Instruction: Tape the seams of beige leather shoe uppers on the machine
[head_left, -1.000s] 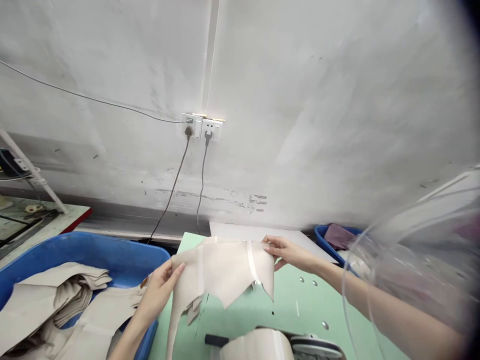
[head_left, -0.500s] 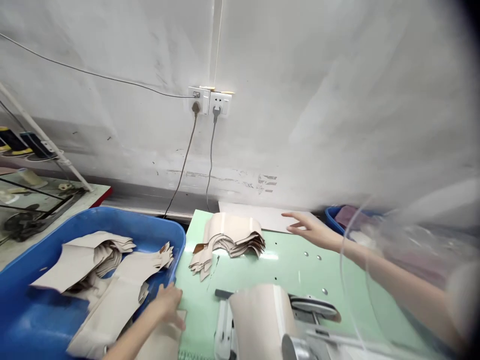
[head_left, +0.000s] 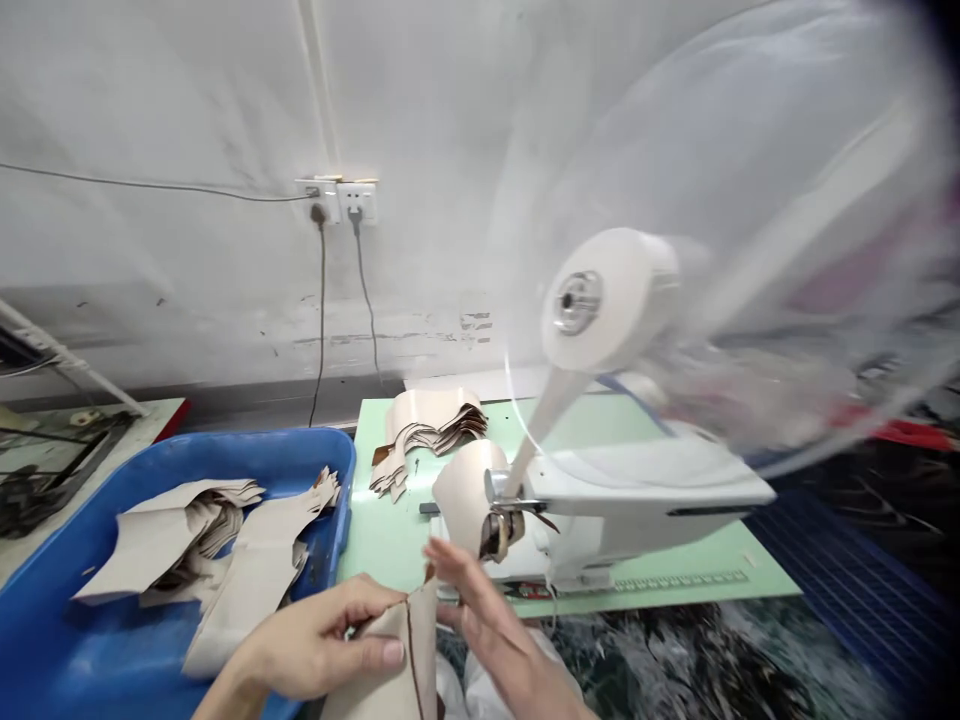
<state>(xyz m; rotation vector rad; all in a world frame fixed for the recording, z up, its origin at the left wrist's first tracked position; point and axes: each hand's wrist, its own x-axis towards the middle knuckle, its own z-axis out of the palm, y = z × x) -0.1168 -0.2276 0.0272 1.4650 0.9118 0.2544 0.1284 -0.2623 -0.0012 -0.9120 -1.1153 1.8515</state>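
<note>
My left hand point(head_left: 330, 640) is closed on a beige sheet piece point(head_left: 390, 660) with a dark brown line along its fold, thumb on top, low at the front of the table. Beside its right edge is my right hand point(head_left: 491, 630), fingers stretched out and together; whether it touches the piece is unclear. Just beyond the hands another beige piece point(head_left: 461, 490) drapes over the front end of a white machine point(head_left: 645, 500). A white tape roll point(head_left: 607, 300) stands on an arm above that machine.
A blue tub point(head_left: 262, 445) at the left holds beige pieces point(head_left: 247, 560) in bundles. On the green tabletop point(head_left: 375, 550), a curved stack point(head_left: 431, 415) of similar pieces lies behind the machine. Clear plastic sheeting hangs at the right. Wall sockets point(head_left: 337, 200) have two plugged-in cords.
My view has swung right and the machine with its roll is now in sight. My right hand came back from the table's far side; my left left the tub's edge and grips a piece.
</note>
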